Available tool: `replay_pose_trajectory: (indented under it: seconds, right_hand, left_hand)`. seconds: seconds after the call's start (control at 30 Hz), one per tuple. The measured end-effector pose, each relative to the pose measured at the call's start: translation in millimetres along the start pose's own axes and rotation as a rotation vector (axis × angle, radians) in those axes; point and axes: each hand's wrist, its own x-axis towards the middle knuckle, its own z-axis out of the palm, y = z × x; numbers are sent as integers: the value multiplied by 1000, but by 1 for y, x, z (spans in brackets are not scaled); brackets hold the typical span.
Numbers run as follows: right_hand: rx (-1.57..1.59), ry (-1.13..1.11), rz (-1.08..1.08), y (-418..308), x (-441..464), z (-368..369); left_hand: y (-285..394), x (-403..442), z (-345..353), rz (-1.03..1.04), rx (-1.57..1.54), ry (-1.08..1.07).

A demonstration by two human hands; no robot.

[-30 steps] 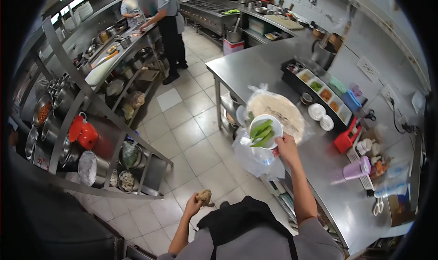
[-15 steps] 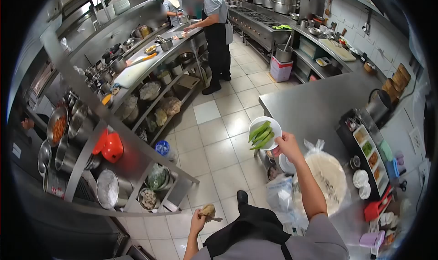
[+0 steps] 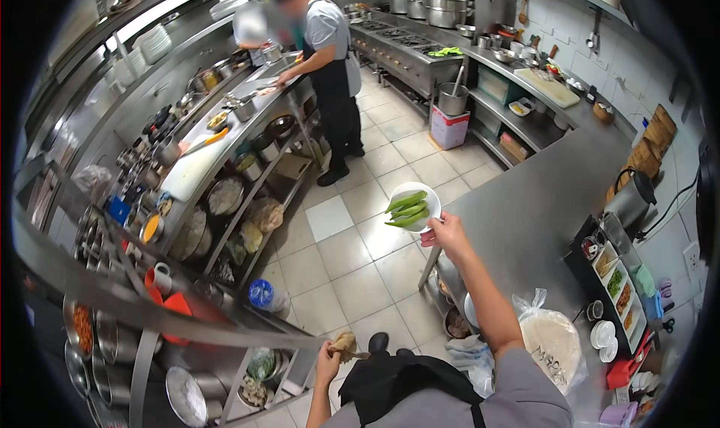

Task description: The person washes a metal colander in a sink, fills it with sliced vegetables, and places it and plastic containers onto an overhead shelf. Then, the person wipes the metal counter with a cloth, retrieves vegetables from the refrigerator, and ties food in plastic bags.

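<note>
My right hand (image 3: 448,234) is closed on the rim of a white bowl (image 3: 430,200), held out over the tiled floor near the corner of the steel table. Several long green peppers (image 3: 407,209) lie in the bowl. Low at my left side, my left hand (image 3: 328,361) grips a brownish piece that looks like a crumpled cloth (image 3: 345,345), beside the end of the metal shelf frame. A thin strip trails from it toward my black apron (image 3: 405,387).
The steel table (image 3: 517,210) runs along my right, bearing a bagged round item (image 3: 551,342) and a condiment tray (image 3: 616,289). Metal shelving (image 3: 217,327) stands at left. A person (image 3: 330,75) works at the left counter. Stoves (image 3: 405,49) stand ahead.
The view has moved forward along the aisle, so the bagged round item now sits lower right. The bowl has left the space above it. Both hands keep their holds.
</note>
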Motion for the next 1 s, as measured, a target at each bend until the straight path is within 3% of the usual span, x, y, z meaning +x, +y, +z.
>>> replay_pose_trajectory:
  seconds: [0.23,0.4,0.6,0.73,0.83,1.0]
  right_hand:
    - [160,239,105,0,37,-39]
    - [36,547,-27,-4,46,-59]
    - [154,698,-150,-20,51,-51]
    - [305,724,-95,-24,54,-53]
    - [442,707,-40,0,58,-82]
    - [586,932,-65,42,65,-126]
  left_hand:
    - [15,106,10,92,-39,-239]
    - [19,169,11,132,-6,-302]
    - [43,199,14,134,9,-369]
    - [37,221,19,146,39,-438]
    - [44,224,24,100,-35,-487]
    - [27,230,26,198,46,-455]
